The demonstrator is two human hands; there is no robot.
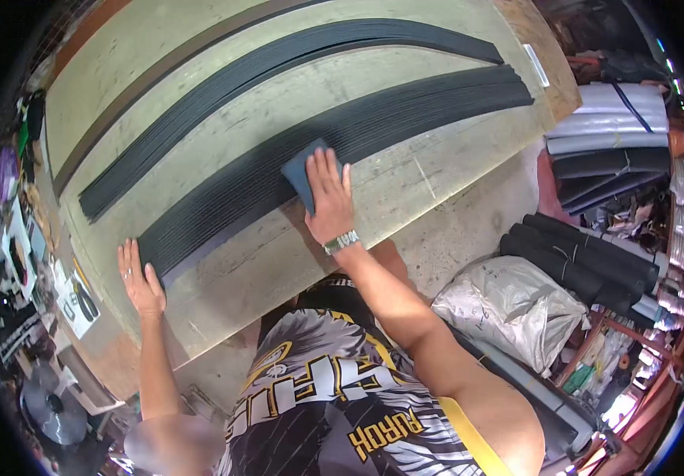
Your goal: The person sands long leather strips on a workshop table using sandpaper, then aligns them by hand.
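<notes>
Black strips (342,147), laid side by side in a long curved bundle, run across the pale wooden bench (429,178) from lower left to upper right. From my remote seat I see the right hand (328,198) pressed flat on a dark blue-grey pad (301,170), which lies on the middle of the bundle; its fingers (326,168) are stretched out over the pad, not curled round it. A metal watch (341,242) sits on that wrist. The left hand (140,279) rests palm down on the bench at the near end of the bundle, just beside the strip ends, its fingers spread and holding nothing; I see a ring on one of them. A second, narrower bundle of black strips (278,63) lies farther back on the bench, apart from the first and following the same curve. Off the bench to the right, on the floor, lie a white sack (509,309), dark rolls (588,266) and grey rolls (612,119). Clutter to the left is too small for me to tell.
</notes>
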